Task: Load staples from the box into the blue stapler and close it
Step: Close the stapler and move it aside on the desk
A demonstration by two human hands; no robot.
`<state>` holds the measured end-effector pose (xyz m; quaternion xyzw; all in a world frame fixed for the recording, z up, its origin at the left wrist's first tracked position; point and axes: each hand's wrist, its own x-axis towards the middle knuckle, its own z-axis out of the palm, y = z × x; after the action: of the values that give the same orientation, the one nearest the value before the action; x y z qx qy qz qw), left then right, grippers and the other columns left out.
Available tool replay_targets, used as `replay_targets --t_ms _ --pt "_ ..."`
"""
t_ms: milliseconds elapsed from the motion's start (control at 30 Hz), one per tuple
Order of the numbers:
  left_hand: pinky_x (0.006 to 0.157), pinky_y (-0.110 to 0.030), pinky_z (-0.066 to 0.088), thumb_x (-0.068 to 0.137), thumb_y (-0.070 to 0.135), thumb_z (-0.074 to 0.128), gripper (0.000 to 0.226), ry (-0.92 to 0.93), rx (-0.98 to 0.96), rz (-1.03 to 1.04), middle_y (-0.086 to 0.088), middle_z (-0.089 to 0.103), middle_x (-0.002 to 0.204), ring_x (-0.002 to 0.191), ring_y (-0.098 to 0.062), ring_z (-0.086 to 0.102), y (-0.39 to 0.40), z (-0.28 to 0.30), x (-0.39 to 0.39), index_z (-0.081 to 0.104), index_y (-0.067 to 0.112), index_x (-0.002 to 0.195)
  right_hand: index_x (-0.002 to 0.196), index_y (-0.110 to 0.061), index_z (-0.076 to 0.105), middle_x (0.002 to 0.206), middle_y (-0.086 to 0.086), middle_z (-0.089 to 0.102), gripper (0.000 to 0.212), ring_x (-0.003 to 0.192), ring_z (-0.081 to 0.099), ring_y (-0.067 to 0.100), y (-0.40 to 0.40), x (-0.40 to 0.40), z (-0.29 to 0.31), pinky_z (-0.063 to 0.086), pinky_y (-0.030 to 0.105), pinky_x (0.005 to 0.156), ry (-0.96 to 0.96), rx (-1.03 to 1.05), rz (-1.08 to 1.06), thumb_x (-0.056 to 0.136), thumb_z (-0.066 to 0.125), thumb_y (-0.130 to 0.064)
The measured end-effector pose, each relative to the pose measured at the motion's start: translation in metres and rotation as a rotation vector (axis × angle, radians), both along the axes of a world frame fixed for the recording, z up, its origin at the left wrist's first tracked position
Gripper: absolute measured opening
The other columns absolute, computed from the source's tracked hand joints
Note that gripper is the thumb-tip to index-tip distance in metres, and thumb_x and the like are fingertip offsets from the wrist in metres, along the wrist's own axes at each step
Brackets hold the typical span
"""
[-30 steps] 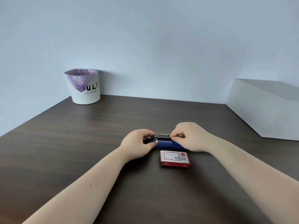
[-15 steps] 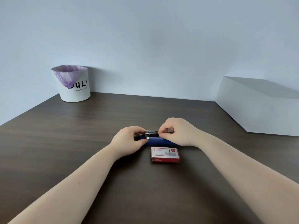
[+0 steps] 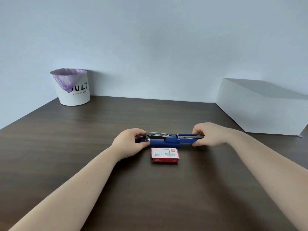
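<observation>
Blue stapler (image 3: 164,142) lies at frame centre on the dark wood table (image 3: 166,189), swung open flat. Left hand (image 3: 129,143) pinches its left end, right hand (image 3: 210,135) grips the opened top arm at right. Red staple box (image 3: 165,155) closed, just below the stapler. White bin (image 3: 73,87) upper left.

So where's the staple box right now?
The staple box lies on the table at the middle of the head view, just in front of the stapler, between the two arms.

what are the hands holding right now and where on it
Both hold the blue stapler: the left hand grips its left end, the right hand grips the swung-open top at the right end.
</observation>
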<state>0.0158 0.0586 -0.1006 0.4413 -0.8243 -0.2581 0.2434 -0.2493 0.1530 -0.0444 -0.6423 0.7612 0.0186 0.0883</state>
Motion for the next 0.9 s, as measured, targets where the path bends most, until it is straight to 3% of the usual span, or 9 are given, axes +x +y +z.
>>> replay_targets --t_ms 200,333,433,600,700,900 --pt "0.090 -0.031 0.047 0.076 0.034 0.068 0.026 -0.006 0.001 0.003 0.009 0.066 0.098 0.099 -0.013 0.058 0.000 0.001 -0.001 0.066 0.027 0.101 0.086 -0.022 0.059 0.091 -0.001 0.063 0.027 0.074 0.054 0.015 -0.006 0.014 0.031 0.041 0.028 0.063 0.024 -0.114 0.050 0.070 0.078 -0.034" --pt "0.091 -0.033 0.048 0.075 0.034 0.069 0.024 0.006 0.006 0.009 0.009 0.066 0.095 0.098 -0.014 0.059 0.001 0.000 0.000 0.067 0.028 0.099 0.101 -0.018 0.065 0.100 0.001 0.067 0.037 0.090 0.061 0.020 -0.013 0.039 0.051 0.046 0.030 0.076 -0.053 -0.260 0.135 0.069 0.081 -0.027" --pt "0.089 -0.032 0.048 0.074 0.033 0.070 0.025 0.020 0.000 0.010 0.009 0.066 0.093 0.096 -0.014 0.060 0.001 0.001 0.000 0.067 0.027 0.098 0.114 -0.019 0.059 0.111 -0.004 0.062 0.045 0.093 0.052 0.014 -0.020 0.068 0.052 0.038 0.025 0.076 -0.127 -0.360 0.240 0.073 0.077 -0.022" --pt "0.087 -0.030 0.046 0.074 0.032 0.071 0.024 0.043 0.004 0.015 0.009 0.065 0.090 0.094 -0.014 0.060 0.003 0.002 0.000 0.066 0.026 0.097 0.136 -0.024 0.045 0.121 -0.002 0.060 0.064 0.098 0.051 0.013 -0.035 0.098 0.032 0.040 0.025 0.084 -0.167 -0.323 0.319 0.078 0.072 -0.017" --pt "0.084 -0.026 0.042 0.076 0.030 0.070 0.025 0.052 0.006 0.006 0.010 0.064 0.092 0.094 -0.012 0.057 0.004 0.003 0.000 0.066 0.025 0.100 0.137 -0.025 0.045 0.122 0.000 0.063 0.059 0.094 0.052 0.011 -0.042 0.102 0.014 0.039 0.025 0.081 -0.188 -0.264 0.329 0.082 0.066 -0.020" --pt "0.088 -0.027 0.042 0.075 0.029 0.071 0.029 0.094 0.044 -0.009 0.010 0.067 0.099 0.098 -0.008 0.057 0.004 0.004 0.000 0.066 0.027 0.103 0.119 -0.023 0.060 0.102 -0.003 0.068 0.038 0.092 0.057 0.019 -0.041 0.091 -0.002 0.049 0.036 0.080 -0.154 -0.255 0.329 0.082 0.062 -0.032"
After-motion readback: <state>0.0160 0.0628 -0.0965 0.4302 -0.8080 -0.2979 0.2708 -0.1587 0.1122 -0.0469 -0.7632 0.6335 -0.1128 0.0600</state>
